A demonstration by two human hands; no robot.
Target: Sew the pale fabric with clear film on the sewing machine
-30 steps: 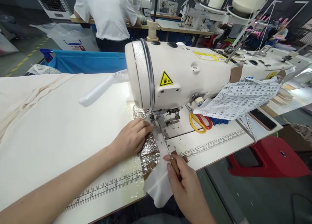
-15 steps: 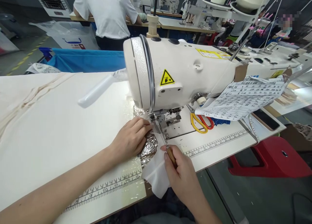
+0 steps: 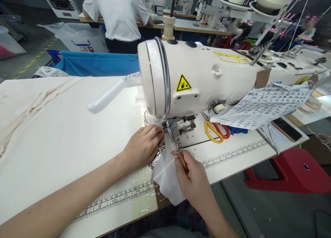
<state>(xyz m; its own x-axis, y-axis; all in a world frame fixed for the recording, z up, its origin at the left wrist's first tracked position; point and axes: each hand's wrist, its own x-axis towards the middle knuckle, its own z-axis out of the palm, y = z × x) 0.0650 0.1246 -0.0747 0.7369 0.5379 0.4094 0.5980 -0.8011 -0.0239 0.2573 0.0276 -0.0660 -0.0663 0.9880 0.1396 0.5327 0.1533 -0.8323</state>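
Note:
A cream sewing machine (image 3: 196, 79) stands on the white table (image 3: 59, 141). My left hand (image 3: 143, 145) lies on a shiny, foil-like piece (image 3: 160, 149) just left of the presser foot (image 3: 172, 127), fingers curled and pressing it down. My right hand (image 3: 192, 181) grips a wooden-handled awl (image 3: 181, 158); its metal tip points up toward the presser foot. A white fabric piece (image 3: 167, 177) lies under both hands and hangs over the table's front edge.
Yellow-and-red scissors (image 3: 216, 130) lie right of the needle plate under a printed paper sheet (image 3: 266, 105). A phone (image 3: 287, 128) lies at the right edge. A red stool (image 3: 287, 172) stands on the floor. A person in a white shirt (image 3: 116, 13) stands behind a blue bin (image 3: 95, 63).
My right hand with the awl has moved forward toward the presser foot. The shiny piece and white fabric have fed in under the foot, so less foil shows.

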